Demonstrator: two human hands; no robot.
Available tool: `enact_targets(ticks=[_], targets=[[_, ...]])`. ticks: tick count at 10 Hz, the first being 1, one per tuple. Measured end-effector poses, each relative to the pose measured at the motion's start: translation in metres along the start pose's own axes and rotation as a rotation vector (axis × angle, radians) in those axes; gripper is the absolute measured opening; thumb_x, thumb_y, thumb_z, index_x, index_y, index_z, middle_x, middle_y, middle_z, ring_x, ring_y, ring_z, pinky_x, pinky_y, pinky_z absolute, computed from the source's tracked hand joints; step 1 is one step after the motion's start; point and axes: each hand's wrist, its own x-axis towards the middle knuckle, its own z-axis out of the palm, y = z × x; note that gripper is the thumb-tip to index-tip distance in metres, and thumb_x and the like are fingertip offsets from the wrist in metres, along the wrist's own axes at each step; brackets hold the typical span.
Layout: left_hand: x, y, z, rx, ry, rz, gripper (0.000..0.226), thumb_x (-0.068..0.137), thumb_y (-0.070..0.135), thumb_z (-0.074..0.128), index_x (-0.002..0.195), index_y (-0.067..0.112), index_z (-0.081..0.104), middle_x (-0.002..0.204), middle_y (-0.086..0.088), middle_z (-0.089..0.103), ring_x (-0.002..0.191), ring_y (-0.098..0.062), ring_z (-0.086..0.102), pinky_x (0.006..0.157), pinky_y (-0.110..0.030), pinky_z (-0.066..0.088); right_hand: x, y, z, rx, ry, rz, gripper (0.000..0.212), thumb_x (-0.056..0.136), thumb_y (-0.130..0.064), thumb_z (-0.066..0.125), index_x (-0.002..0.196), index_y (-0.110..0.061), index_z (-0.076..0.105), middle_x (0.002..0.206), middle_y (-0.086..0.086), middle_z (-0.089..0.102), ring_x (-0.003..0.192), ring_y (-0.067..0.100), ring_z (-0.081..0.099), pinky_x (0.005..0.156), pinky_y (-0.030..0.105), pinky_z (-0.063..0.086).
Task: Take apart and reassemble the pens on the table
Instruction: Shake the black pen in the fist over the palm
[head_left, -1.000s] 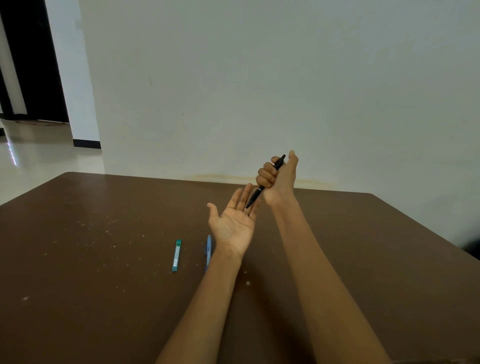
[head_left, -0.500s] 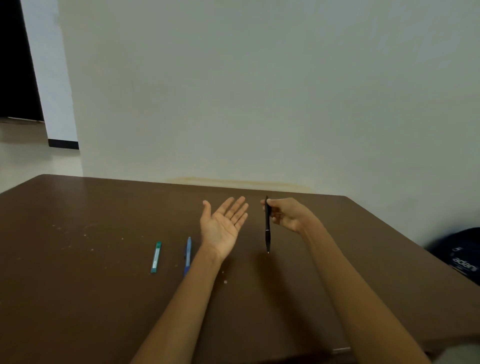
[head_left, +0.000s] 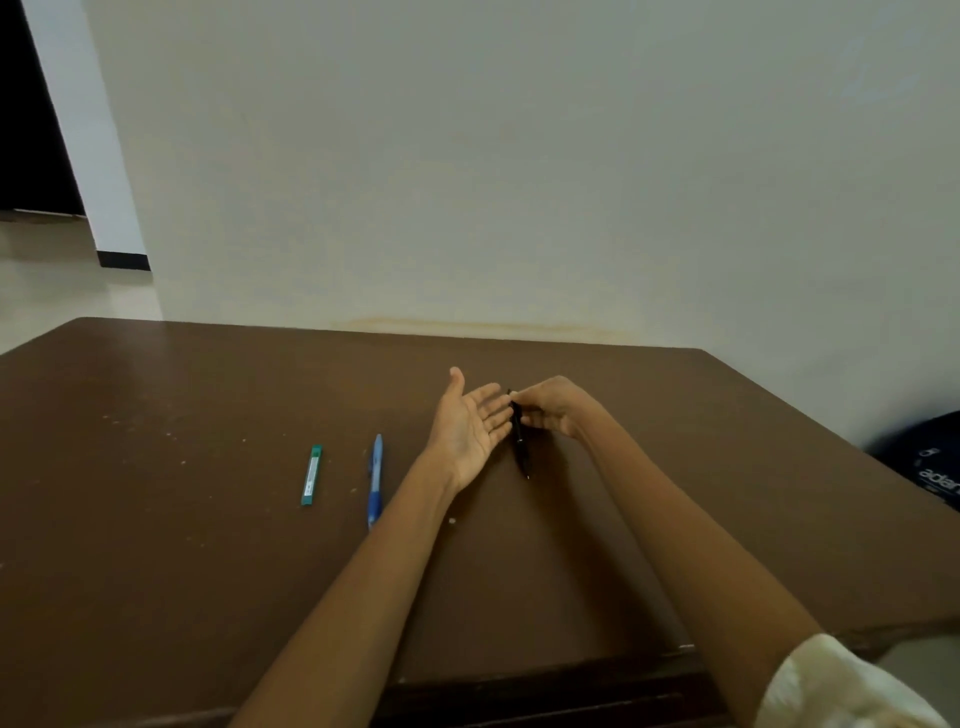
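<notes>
My right hand (head_left: 550, 410) grips the upper end of a black pen (head_left: 520, 444), which hangs nearly upright with its tip close to the brown table (head_left: 182, 571). My left hand (head_left: 467, 428) is held palm up with fingers spread, its fingertips right beside the pen's top; whether they touch it I cannot tell. A blue pen (head_left: 375, 480) lies flat on the table left of my left forearm. Further left lies a small green case-like stick (head_left: 310, 475).
A pale wall runs along the table's far edge. A dark bag (head_left: 924, 462) with white lettering sits past the table's right edge. The near table edge is at the bottom, and a doorway opens at far left.
My right hand has lowered the black pen from raised and slanted to hanging upright near the table, then moved it left against my left fingertips. The left hand stayed open and sank lower.
</notes>
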Motion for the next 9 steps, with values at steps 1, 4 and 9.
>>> enact_targets(ticks=[1,4,9], targets=[[0.002,-0.002,-0.001,0.030,0.026,-0.015,0.075,0.096,0.057,0.019,0.146,0.002,0.022,0.151,-0.022,0.025,0.140,-0.033,0.024,0.115,-0.041,0.021,0.003,0.005,-0.001,0.012,0.014,0.013,0.013,0.088,-0.004,0.062,0.098,0.003,0.063,0.079,0.009,0.062,0.067,0.014,0.059,0.056,0.020,0.053],[0.005,-0.007,-0.002,0.053,0.032,-0.042,0.072,0.098,0.054,0.017,0.146,0.001,0.018,0.151,-0.024,0.023,0.141,-0.034,0.023,0.115,-0.041,0.020,0.010,0.010,-0.002,-0.010,0.082,-0.008,0.015,0.081,-0.002,0.070,0.094,0.004,0.066,0.092,0.016,0.066,0.068,0.017,0.063,0.060,0.024,0.056],[-0.009,-0.006,-0.001,-0.009,0.027,-0.014,0.068,0.098,0.051,0.023,0.147,0.003,0.021,0.150,-0.022,0.026,0.140,-0.033,0.024,0.115,-0.041,0.019,-0.009,0.010,-0.001,-0.246,0.185,-0.167,0.016,0.084,-0.025,0.070,0.079,-0.012,0.063,0.073,0.001,0.059,0.064,0.012,0.054,0.053,0.023,0.047]])
